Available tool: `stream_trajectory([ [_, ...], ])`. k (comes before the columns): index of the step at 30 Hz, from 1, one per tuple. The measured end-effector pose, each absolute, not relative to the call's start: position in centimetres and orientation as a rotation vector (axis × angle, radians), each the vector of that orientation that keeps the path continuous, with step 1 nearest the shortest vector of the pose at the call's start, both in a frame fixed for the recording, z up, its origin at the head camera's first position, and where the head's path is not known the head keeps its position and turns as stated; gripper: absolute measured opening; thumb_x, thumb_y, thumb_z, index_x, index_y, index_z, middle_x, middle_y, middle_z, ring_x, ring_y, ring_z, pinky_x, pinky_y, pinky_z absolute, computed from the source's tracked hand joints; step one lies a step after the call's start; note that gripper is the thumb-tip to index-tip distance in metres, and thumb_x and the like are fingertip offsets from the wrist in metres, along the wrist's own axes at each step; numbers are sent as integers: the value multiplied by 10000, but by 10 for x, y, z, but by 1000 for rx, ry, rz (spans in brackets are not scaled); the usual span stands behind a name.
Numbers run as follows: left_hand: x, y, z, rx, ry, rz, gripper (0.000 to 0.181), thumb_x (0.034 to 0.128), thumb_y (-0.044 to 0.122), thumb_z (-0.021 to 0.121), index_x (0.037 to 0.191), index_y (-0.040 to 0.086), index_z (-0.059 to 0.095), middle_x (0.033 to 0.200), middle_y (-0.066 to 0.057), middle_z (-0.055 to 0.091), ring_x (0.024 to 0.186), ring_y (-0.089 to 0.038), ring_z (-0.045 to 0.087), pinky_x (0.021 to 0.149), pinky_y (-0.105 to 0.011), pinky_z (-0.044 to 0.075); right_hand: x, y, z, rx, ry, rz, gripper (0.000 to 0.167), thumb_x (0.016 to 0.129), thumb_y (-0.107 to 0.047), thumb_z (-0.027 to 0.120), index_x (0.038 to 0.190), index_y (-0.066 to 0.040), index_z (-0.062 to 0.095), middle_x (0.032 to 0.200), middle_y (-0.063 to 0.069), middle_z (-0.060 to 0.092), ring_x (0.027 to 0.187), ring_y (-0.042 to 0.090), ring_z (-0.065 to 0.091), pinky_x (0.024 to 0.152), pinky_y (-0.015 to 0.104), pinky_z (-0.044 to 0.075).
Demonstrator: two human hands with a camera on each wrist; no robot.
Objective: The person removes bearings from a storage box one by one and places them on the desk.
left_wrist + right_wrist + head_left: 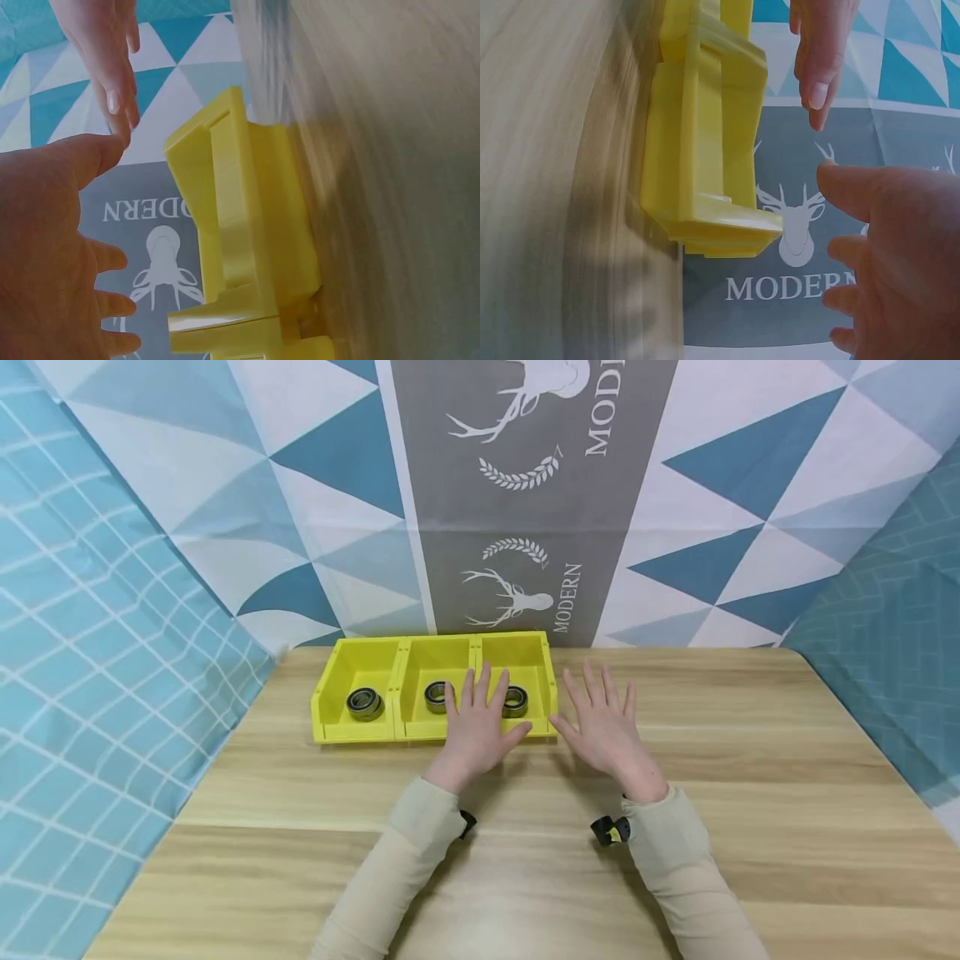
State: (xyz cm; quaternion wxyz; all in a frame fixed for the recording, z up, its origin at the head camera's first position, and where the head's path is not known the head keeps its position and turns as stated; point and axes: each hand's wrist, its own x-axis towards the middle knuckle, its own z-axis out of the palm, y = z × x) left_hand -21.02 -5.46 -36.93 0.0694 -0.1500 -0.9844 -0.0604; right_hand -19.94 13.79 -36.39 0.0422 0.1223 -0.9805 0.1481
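Note:
Both hands hover with fingers spread and hold nothing. The left hand [476,735] is over the front of a yellow bin [515,643], part of a row of three joined bins, and hides some of it. Just right of the row is the right hand [603,731]. A ball bearing [365,703] lies in the left bin, possibly stacked on another. The middle bin has a bearing [436,697] partly covered by the left fingers. Another bearing [515,701] sits in the right bin. In the left wrist view the yellow bin wall [240,210] stands beyond the left hand [45,247].
The bins stand at the back of a wooden table [750,827]. Behind them hangs a patterned cloth [517,510] with deer prints. Blue tiled cloth [112,693] borders the left side and teal cloth [892,635] the right. A dark wrist camera [611,831] sits at the right cuff.

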Motion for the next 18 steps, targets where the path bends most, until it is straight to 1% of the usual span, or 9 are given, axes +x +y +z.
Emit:
stream_trajectory([
  [7, -213, -58, -369, -437, -2960, -170, 813, 851, 622, 416, 1471, 184, 124, 1526, -121, 54, 1385, -355, 47, 1061, -603, 12, -201, 134, -365, 393, -2965, 479, 681, 920, -451, 430, 1466, -155, 152, 1521, 132, -24, 1375, 366, -82, 1021, 621, -114],
  [10, -214, -58, -369, -423, -2968, -175, 811, 852, 612, 429, 1471, 188, 123, 1527, -117, 53, 1387, -350, 38, 1064, -597, 10, -202, 132, -364, 407, -2950, 493, 665, 922, -417, 445, 1464, -157, 163, 1519, 145, 21, 1377, 373, -53, 1028, 619, -100],
  [14, -215, -59, -370, -428, -2990, -201, 811, 851, 574, 473, 1471, 183, 124, 1526, -119, 53, 1388, -347, 35, 1068, -591, 16, -203, 128, -363, 433, -2922, 494, 646, 917, -373, 470, 1456, -139, 201, 1502, 166, 146, 1375, 388, 48, 1046, 607, -67],
  [18, -217, -62, -374, -437, -2992, -278, 838, 835, 510, 552, 1467, 142, 141, 1523, -127, 64, 1386, -343, 58, 1077, -575, 25, -207, 121, -362, 473, -2897, 464, 614, 908, -331, 492, 1434, -107, 268, 1461, 165, 275, 1346, 374, 202, 1069, 589, 26],
])
